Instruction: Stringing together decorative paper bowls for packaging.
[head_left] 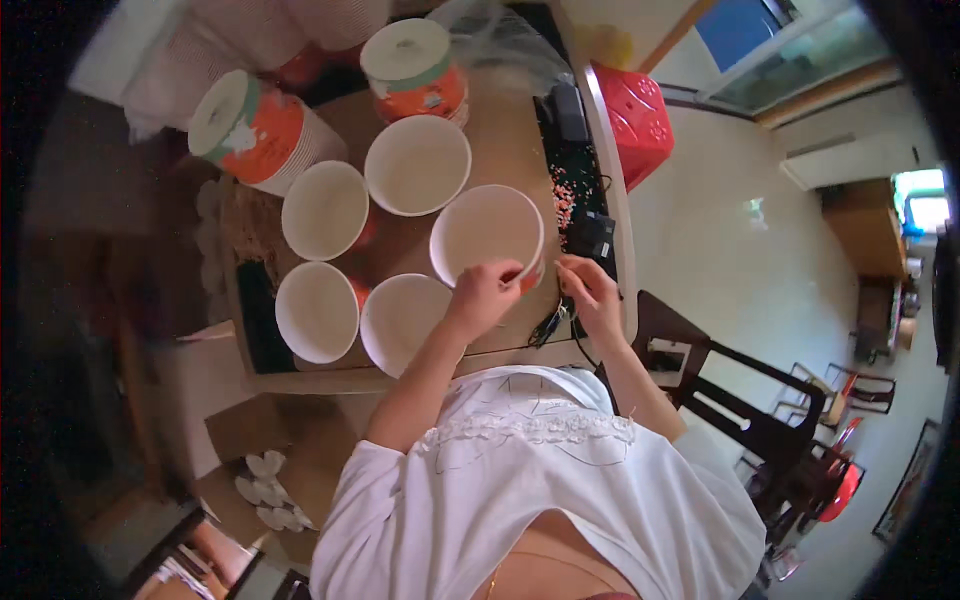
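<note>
My left hand (487, 295) is at the near rim of a large white paper cup (487, 230), its fingers curled together; what they hold, if anything, is hidden. Just right of that cup, my right hand (592, 292) has thumb and forefinger pinched together, and anything between them is too small to make out. A second open cup (403, 325) stands under my left forearm. Further open cups surround these: one at the near left (317, 312), one behind it (325, 211) and one at the back (417, 166).
Stacked orange-and-green cups (265, 135) lie tilted at the back left, beside another upright stack (412, 70). Small pink and white bits (563, 200) and a black adapter (590, 236) line the table's right edge. A red stool (632, 120) and dark wooden chair (720, 375) stand right.
</note>
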